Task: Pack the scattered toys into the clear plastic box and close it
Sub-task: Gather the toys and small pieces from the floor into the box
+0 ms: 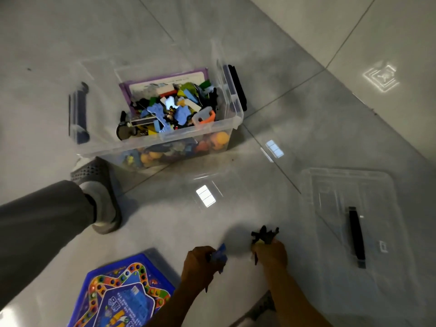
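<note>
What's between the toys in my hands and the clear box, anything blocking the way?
Nothing visible blocks it. The left hand holds a blue toy, the right hand a black toy; only bare floor lies between them and the open clear plastic box. The lid lies off right.

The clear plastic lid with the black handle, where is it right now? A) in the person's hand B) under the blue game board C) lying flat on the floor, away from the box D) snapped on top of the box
C: the clear plastic lid with the black handle lies flat on the grey tiled floor, apart from the open clear plastic box of toys; neither hand touches it.
</note>
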Available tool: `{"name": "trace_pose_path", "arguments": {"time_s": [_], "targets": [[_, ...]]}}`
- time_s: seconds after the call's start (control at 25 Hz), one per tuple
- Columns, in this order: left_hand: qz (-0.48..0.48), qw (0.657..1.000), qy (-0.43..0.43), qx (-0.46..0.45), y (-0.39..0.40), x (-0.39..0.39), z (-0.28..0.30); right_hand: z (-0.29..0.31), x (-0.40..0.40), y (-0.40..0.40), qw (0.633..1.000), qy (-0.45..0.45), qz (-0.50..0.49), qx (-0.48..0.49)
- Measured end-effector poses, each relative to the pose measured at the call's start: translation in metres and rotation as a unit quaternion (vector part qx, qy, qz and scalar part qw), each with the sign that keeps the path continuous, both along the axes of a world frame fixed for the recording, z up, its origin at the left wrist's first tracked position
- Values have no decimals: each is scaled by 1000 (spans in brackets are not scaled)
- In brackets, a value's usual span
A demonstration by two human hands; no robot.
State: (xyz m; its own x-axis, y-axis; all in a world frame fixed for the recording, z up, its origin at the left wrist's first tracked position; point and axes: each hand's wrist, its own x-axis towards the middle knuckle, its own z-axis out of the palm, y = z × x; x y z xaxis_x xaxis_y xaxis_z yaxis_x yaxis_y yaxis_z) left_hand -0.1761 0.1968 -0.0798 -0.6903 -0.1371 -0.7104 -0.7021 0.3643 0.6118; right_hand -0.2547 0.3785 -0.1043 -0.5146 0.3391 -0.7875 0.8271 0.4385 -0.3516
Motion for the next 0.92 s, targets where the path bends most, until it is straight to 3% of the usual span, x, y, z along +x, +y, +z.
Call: {"name": "trace_pose_path", "arguments": {"time_s": [0.08,0.2,0.32,0.44,0.56,0.6,0.68,0.76,0.84,0.92], "targets": [[41,999,-8,9,-18,-5,10,14,-4,-14,992,-22,-93,-83],[99,995,23,-7,-41,-17,37,49,-12,-42,982,-14,-137,-131],[201,974,101,5,-65,-36,89,103,-36,-86,970,46,-113,-211],[334,918,209,56,-103,-85,152,177,-90,-141,944,134,-44,-298],[380,891,229,99,-152,-156,203,250,-159,-194,932,143,-13,-334],[391,886,217,120,-168,-176,220,264,-180,-209,924,114,-23,-365],[402,867,150,254,-185,-197,256,278,-205,-225,901,108,-30,-420],[418,822,126,365,-188,-196,283,272,-219,-228,897,117,-18,-426],[430,815,166,351,-184,-184,278,272,-204,-224,878,99,-76,-461],[445,827,218,264,-174,-155,248,262,-174,-212,857,96,-129,-489]]}}
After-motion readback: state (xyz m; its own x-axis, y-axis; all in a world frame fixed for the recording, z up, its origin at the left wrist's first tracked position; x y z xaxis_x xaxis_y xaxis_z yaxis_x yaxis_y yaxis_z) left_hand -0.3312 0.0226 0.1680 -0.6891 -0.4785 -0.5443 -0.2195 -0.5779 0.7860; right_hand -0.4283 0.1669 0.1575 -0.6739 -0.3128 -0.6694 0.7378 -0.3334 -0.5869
